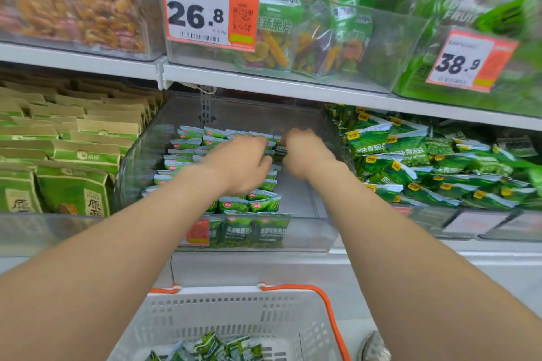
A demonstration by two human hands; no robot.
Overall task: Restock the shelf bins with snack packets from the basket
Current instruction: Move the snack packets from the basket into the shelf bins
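Reaching into the clear bin [296, 239] with left hand [237, 165] and right hand [305, 154], curled over the snack packets [259, 204] inside; cannot tell whether gripping any. Likely light, puffy, slick: pinch at a crimped end seam. More waiting in the basket [223, 291] below the bin.

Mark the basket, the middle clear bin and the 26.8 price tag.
basket [223, 311], head view, its white perforated far wall.
middle clear bin [306, 236], head view, bare right part of its front wall.
26.8 price tag [196, 13], head view, the white panel with the digits.
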